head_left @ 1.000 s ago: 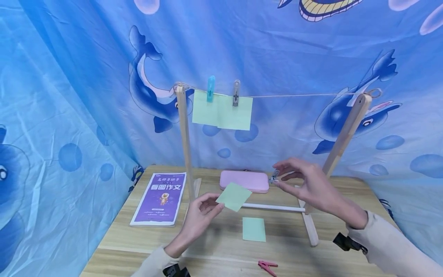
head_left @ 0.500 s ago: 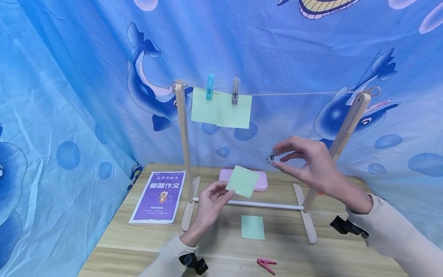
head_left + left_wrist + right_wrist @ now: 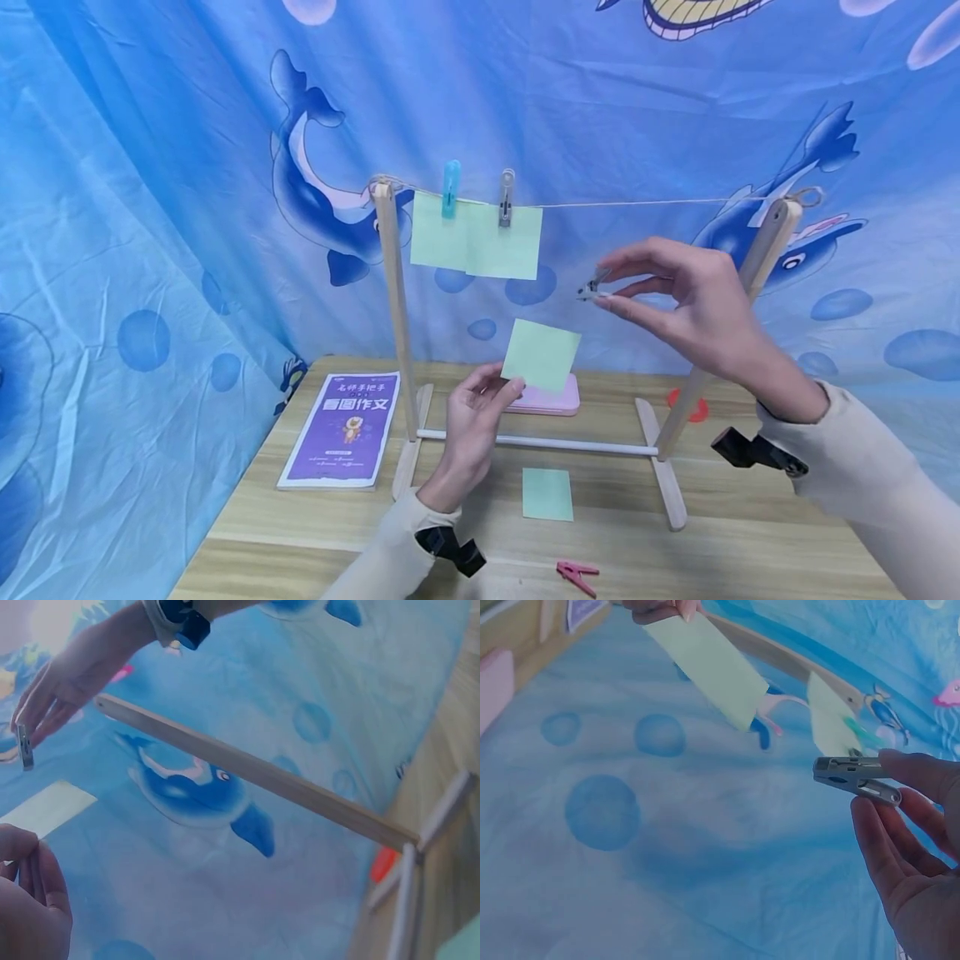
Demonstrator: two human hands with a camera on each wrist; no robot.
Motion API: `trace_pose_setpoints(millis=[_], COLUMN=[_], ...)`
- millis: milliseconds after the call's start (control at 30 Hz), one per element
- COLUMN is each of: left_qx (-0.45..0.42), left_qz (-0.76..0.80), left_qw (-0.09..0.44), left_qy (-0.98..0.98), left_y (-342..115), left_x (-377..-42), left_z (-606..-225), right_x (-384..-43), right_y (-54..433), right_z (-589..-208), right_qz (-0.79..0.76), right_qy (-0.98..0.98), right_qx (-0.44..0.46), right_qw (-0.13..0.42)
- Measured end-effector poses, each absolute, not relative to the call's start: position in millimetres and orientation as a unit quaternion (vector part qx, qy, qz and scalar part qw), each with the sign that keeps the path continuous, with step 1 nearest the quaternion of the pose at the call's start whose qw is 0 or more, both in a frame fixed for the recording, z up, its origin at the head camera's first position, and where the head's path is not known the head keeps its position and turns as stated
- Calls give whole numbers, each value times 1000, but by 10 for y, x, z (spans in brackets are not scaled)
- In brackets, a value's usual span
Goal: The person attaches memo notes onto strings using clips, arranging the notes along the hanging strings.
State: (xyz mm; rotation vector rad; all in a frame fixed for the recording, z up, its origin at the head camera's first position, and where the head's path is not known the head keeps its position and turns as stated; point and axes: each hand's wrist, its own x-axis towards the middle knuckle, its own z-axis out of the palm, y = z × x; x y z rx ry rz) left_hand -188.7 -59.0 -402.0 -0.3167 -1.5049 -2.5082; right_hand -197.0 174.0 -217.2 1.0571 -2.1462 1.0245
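My left hand (image 3: 474, 425) pinches a light green paper square (image 3: 542, 356) by its lower left corner, raised above the tabletop. To the right and higher, my right hand (image 3: 686, 304) holds a grey clothespin (image 3: 855, 778) between thumb and fingers; its tip points left in the head view. Above both hands a thin string (image 3: 637, 203) runs between two wooden posts. From its left half hang two overlapping green sheets (image 3: 504, 250), under a teal clothespin (image 3: 450, 190) and a grey clothespin (image 3: 506, 198). Paper and held clothespin are apart, both below the string.
Another green square (image 3: 547, 494) and a pink clothespin (image 3: 577, 577) lie on the table. A purple book (image 3: 345, 429) is at the left. Behind stand a pink case (image 3: 551, 402) and a red object (image 3: 688, 406). The right post (image 3: 765, 250) is beside my right hand.
Both hands have risen toward the string. The left carries the paper square up and slightly right; the right lifts the grey clothespin. The hanging sheets stay in place.
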Motion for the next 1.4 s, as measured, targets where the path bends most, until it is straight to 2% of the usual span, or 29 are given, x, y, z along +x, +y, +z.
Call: trace_pose_setpoints(millis=[500,800,1400], left_qx=[-123,-129,-121], left_qz=[-894,-906,-917], left_qw=[133,151,153], left_qy=[-410,-375,-347], left_y=[-340,-230,-140], left_x=[-1995,-1950,-1983], left_z=[-3579,-3336,-3030], right_x=[-2077,-2143,-2289], right_y=[1705,1681,1494], right_z=[-1829,-1643,-1361], right_qz=[377,360,352], right_qy=[-791,-789,-807], right_qx=[373,369,319], right_qw=[305,335,349])
